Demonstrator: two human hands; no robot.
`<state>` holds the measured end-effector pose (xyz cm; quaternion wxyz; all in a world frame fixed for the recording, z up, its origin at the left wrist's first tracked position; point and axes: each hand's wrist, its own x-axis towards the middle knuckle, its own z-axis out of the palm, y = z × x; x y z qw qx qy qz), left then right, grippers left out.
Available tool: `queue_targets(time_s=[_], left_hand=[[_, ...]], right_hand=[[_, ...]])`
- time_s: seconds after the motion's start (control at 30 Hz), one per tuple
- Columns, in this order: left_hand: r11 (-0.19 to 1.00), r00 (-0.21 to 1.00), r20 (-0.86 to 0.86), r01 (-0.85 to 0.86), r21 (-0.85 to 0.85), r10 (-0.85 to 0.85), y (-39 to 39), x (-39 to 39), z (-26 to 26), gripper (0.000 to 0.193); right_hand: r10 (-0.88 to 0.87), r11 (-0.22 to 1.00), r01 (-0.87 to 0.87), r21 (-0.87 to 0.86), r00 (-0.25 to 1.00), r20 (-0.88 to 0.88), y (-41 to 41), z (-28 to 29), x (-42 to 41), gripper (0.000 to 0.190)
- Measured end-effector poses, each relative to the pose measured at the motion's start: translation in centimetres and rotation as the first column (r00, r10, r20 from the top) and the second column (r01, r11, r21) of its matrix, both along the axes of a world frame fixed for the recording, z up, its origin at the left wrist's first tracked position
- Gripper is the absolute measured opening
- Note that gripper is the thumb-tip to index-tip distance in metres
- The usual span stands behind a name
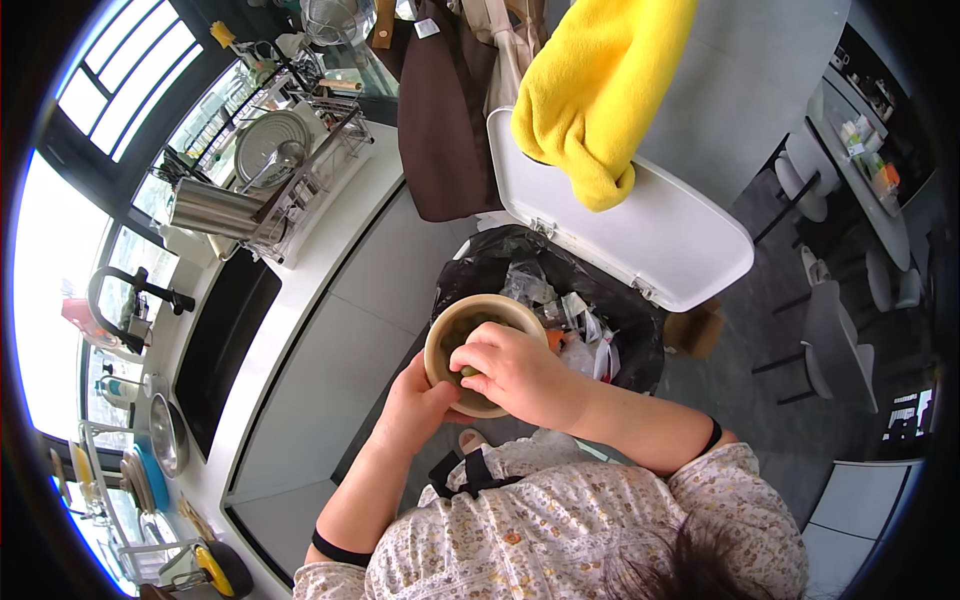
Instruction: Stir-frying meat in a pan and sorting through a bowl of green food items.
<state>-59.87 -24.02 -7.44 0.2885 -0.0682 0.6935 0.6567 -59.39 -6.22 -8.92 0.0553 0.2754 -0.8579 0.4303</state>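
My left hand (411,405) grips the left side of a cream-coloured bowl (480,302), thumb near the rim. Inside it lie small greenish pieces whose kind I cannot tell. My right hand (521,375) reaches over the rim, its fingertips pinching a small green piece (469,371). Behind and below the bowl stands an open trash bin lined with a black plastic bag (480,259). Crumpled plastic and wrappers (581,337) show in the bag. The bin's white hinged lid (637,240) is tipped back.
A yellow cloth (600,90) and a dark brown apron (446,127) hang behind the bin. To the left, a white counter (315,247) holds a black sink (225,337) and a loaded dish rack (300,202). A cardboard box (697,330) and grey chairs (832,345) stand right.
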Motion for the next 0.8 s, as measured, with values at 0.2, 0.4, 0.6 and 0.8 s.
queue_targets(time_s=[0.2,0.4,0.6,0.8], left_hand=[[0.998,0.998,0.021,-0.052,0.025,0.051,-0.4,0.6,0.4,0.047],[0.993,0.991,0.082,-0.108,0.054,0.103,-1.6,0.9,0.6,0.049],[0.994,0.993,0.064,-0.104,0.045,0.101,-1.8,1.1,0.7,0.049],[0.99,0.991,0.032,-0.134,0.049,0.133,-1.4,1.5,0.2,0.05]], right_hand=[[0.047,0.526,0.23,-0.819,0.953,0.298,3.7,-0.1,2.4,0.019],[0.219,0.091,0.539,-0.837,0.809,0.545,8.9,-4.2,4.1,0.02],[0.22,0.068,0.638,-0.767,0.74,0.636,10.0,-5.6,5.6,0.017],[0.282,0.082,0.62,-0.78,0.737,0.615,10.5,-5.5,5.8,0.016]])
